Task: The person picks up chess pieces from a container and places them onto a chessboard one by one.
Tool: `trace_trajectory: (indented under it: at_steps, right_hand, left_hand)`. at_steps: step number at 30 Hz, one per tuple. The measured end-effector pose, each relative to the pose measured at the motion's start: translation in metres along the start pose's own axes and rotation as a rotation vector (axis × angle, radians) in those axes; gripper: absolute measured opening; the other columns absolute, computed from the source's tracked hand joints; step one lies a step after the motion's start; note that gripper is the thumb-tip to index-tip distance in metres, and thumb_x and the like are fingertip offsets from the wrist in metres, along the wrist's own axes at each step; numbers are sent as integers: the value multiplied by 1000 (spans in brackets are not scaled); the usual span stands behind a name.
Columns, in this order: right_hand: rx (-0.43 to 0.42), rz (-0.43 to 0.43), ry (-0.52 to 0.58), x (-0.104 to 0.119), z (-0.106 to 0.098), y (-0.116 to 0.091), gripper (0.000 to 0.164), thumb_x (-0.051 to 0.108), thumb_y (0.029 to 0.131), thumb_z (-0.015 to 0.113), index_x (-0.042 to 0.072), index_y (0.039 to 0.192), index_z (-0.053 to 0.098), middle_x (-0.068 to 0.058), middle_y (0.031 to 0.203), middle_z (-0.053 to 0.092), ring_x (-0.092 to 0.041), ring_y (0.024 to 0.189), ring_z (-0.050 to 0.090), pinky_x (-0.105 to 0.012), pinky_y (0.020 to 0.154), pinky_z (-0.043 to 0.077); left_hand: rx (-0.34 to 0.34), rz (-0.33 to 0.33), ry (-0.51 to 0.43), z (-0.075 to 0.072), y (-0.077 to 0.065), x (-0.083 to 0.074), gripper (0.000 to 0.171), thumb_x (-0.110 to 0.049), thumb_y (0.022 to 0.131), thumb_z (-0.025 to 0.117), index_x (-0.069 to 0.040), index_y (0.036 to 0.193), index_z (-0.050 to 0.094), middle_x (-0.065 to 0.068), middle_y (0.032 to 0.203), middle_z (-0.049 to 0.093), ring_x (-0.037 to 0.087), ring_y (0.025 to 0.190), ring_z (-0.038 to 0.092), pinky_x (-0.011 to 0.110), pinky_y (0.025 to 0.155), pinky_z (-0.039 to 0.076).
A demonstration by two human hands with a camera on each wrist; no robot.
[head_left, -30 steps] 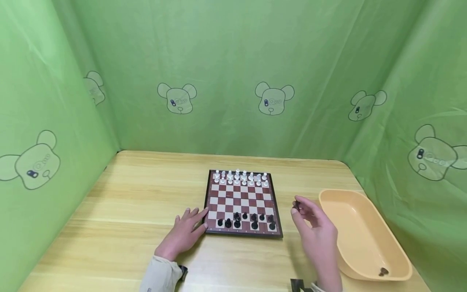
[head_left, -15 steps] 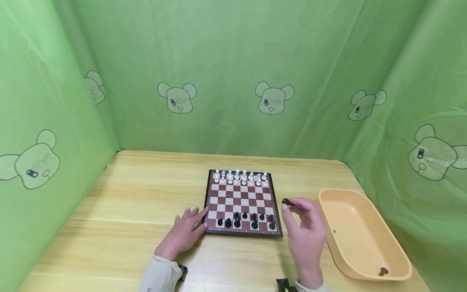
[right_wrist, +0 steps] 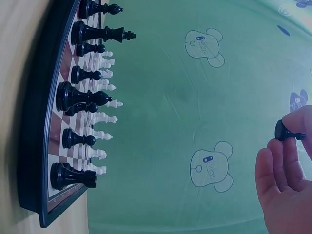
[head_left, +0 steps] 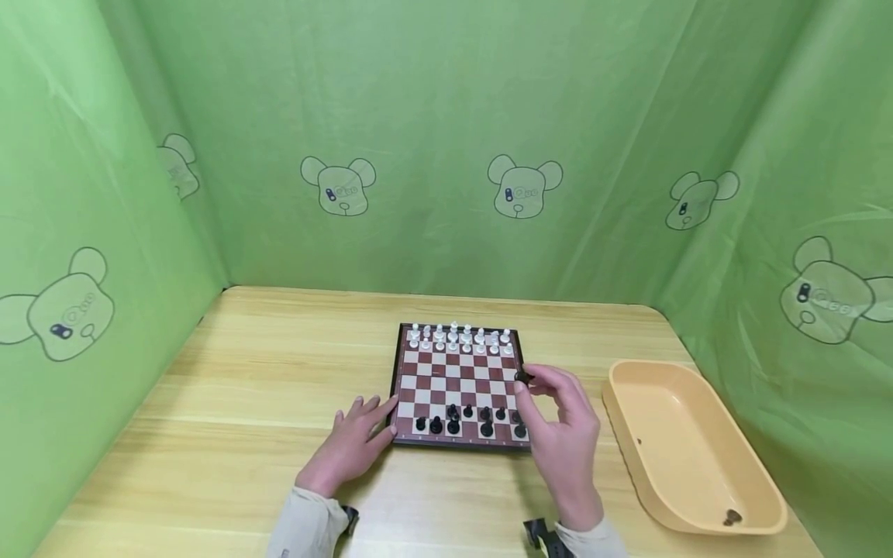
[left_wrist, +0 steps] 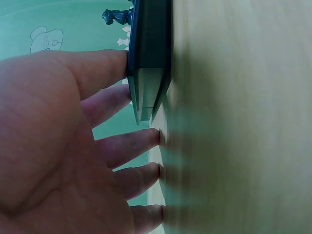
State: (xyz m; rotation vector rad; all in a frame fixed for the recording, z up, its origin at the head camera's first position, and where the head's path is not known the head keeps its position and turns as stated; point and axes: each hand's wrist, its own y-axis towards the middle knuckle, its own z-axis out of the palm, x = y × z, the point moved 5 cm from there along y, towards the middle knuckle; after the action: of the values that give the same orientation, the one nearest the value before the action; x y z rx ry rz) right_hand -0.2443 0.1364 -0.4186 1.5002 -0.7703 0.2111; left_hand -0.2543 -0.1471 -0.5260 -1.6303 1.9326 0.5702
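My right hand (head_left: 563,434) pinches a small black chess piece (right_wrist: 281,130) between thumb and fingers, above the right edge of the chessboard (head_left: 444,385). Its round base points away from the fingers, which partly cover the rest. At the board's near left corner, my left hand (head_left: 354,446) touches the side with thumb and index finger. In the left wrist view its other fingertips rest on the table. White pieces (head_left: 453,337) fill two rows at the far side. Several black pieces stand near the close edge, among them a rook (right_wrist: 73,176) and a king (right_wrist: 100,34).
An orange tray (head_left: 705,446) sits on the table right of the board. Dark pieces (head_left: 731,517) lie at its near end, and a small dark spot (head_left: 639,441) shows at its left side. Green curtains (head_left: 432,116) stand behind the wooden table (head_left: 279,349) and on both sides.
My right hand has moved left from beside the tray to the board's right edge, carrying the black chess piece. The left hand stays at the board's corner.
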Motion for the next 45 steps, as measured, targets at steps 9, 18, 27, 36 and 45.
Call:
trace_trajectory:
  at_steps: [9, 18, 27, 36, 45]
  right_hand:
    - [71, -43, -57, -3, 12, 3, 38, -13, 80, 77, 1, 116, 74, -9, 100, 71, -22, 84, 66, -21, 83, 57]
    - [123, 4, -84, -12, 16, -4, 37, -11, 81, 79, 3, 115, 74, -7, 99, 72, -20, 85, 67, -18, 84, 56]
    - [38, 55, -40, -19, -3, 6, 34, -17, 82, 75, -4, 113, 72, -17, 98, 71, -10, 89, 66, -18, 84, 57]
    - [129, -12, 11, -8, 22, 3, 32, -15, 82, 75, -4, 111, 72, -14, 99, 70, -15, 88, 66, -19, 82, 58]
    - [455, -68, -12, 1, 89, -32, 25, 1, 89, 75, 4, 113, 69, -4, 105, 71, -17, 94, 68, -30, 82, 61]
  left_hand:
    - [4, -3, -1, 0, 0, 0, 53, -33, 108, 54, -18, 158, 45, 25, 162, 36, 51, 152, 21, 71, 121, 6]
    - [-1, 3, -8, 1, 0, 0, 53, -32, 108, 55, -17, 157, 45, 25, 162, 36, 51, 152, 21, 72, 121, 6]
    - [2, 0, -13, 1, 0, 0, 53, -33, 108, 55, -17, 157, 46, 25, 162, 36, 51, 152, 20, 72, 121, 5]
    - [2, 7, -5, -3, 0, -1, 53, -32, 108, 54, -16, 157, 45, 26, 162, 35, 52, 152, 20, 72, 121, 5]
    - [0, 7, -10, -2, 1, 0, 52, -32, 107, 55, -16, 156, 47, 26, 161, 37, 52, 152, 21, 73, 120, 6]
